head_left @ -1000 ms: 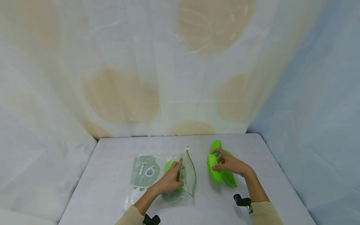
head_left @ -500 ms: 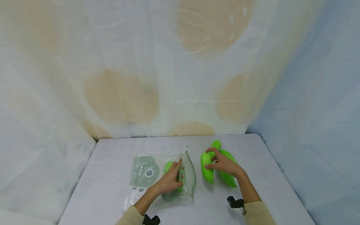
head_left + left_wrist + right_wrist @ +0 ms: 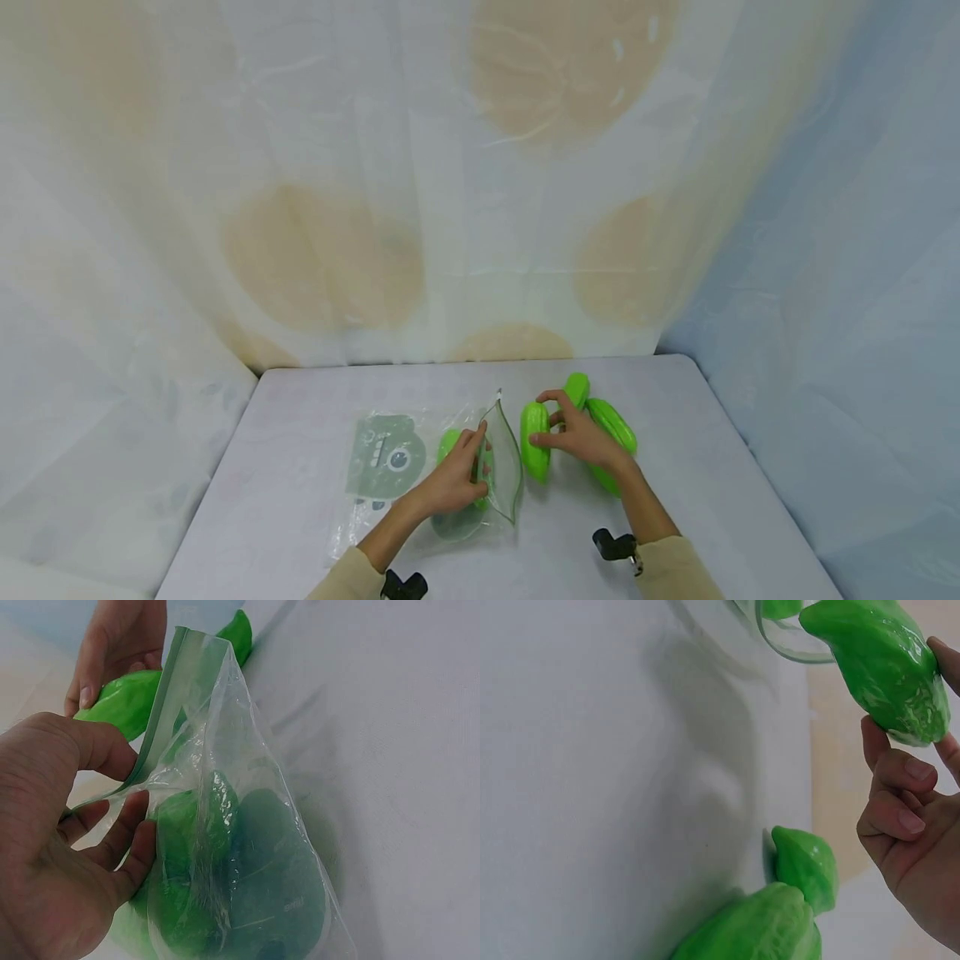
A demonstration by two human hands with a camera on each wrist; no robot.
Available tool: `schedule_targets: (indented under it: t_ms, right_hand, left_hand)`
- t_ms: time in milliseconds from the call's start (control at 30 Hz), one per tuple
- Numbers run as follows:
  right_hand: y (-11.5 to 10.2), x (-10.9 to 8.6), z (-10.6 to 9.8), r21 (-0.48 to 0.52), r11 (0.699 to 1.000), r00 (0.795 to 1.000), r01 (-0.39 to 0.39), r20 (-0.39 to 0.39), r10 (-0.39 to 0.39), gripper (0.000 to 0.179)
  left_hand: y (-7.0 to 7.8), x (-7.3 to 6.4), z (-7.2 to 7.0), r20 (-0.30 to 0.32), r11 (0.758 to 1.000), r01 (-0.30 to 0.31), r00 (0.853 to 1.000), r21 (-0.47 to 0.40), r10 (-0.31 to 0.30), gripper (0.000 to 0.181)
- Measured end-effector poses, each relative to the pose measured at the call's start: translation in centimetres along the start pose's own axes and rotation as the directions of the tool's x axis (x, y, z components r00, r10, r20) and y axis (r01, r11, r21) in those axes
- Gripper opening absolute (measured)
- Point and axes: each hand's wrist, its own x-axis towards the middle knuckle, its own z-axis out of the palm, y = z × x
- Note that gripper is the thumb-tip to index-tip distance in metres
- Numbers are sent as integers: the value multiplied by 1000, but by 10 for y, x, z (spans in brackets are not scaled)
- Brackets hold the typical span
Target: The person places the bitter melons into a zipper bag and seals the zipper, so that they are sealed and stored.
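My left hand (image 3: 448, 485) grips the green-edged mouth of a clear zip bag (image 3: 390, 458) with a cartoon face print. The mouth gapes toward the right. Inside the bag lies a green fruit (image 3: 191, 832), seen through the plastic. A glossy, ridged green fruit (image 3: 535, 458), long with a pointed tip, is held in the fingertips of my right hand (image 3: 588, 439), just right of the bag's mouth. In the right wrist view this fruit (image 3: 889, 671) is raised off the table, its tip toward the bag. Under and behind my right hand lie two similar fruits, one far (image 3: 577, 388), one nearer (image 3: 613, 425).
The pale table (image 3: 285, 467) has rounded back corners. A spotted curtain (image 3: 510, 292) hangs behind it, and a bluish sheet (image 3: 840, 333) hangs on the right. Small black devices (image 3: 615, 546) sit at both wrists.
My right hand has carried the green fruit leftward, away from the two others, up to the bag's mouth. The left hand and the bag have stayed in place.
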Motion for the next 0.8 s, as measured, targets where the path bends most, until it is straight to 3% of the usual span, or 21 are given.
schedule_targets:
  t_ms: [233, 400, 800]
  right_hand:
    - [1, 6, 12, 9, 999, 998, 35, -50, -35, 72]
    - [5, 10, 24, 24, 997, 997, 73, -26, -72, 70]
    - [0, 13, 38, 12, 999, 998, 42, -42, -41, 72]
  left_hand:
    - [-1, 0, -1, 0, 1000, 0, 1000, 7, 0, 99]
    - [1, 0, -1, -5, 1000, -4, 1000, 14, 4, 99]
    - [3, 0, -2, 1, 1000, 22, 1000, 16, -22, 100]
